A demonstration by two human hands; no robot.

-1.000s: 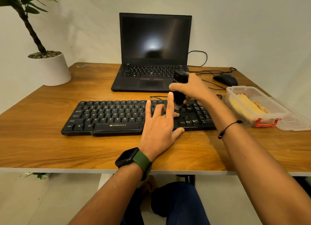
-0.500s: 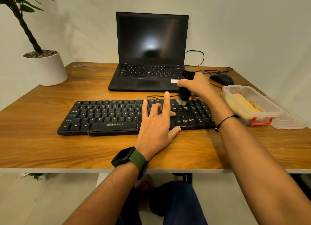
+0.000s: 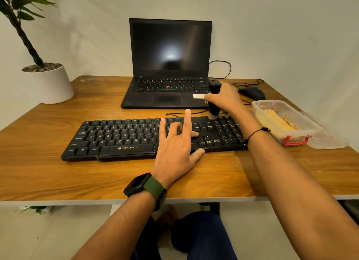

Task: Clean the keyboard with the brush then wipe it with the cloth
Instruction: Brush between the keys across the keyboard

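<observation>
The right hand [image 3: 226, 100] grips the brush [image 3: 213, 100] upright, bristles on the keyboard's [image 3: 136, 137] far right keys; the left hand [image 3: 175, 149], fingers spread, pins the keyboard, likely steadying it.

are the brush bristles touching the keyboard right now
Touching. In the head view the brush, gripped by the right hand, has its pale bristles resting on the top row of the keyboard.
</observation>
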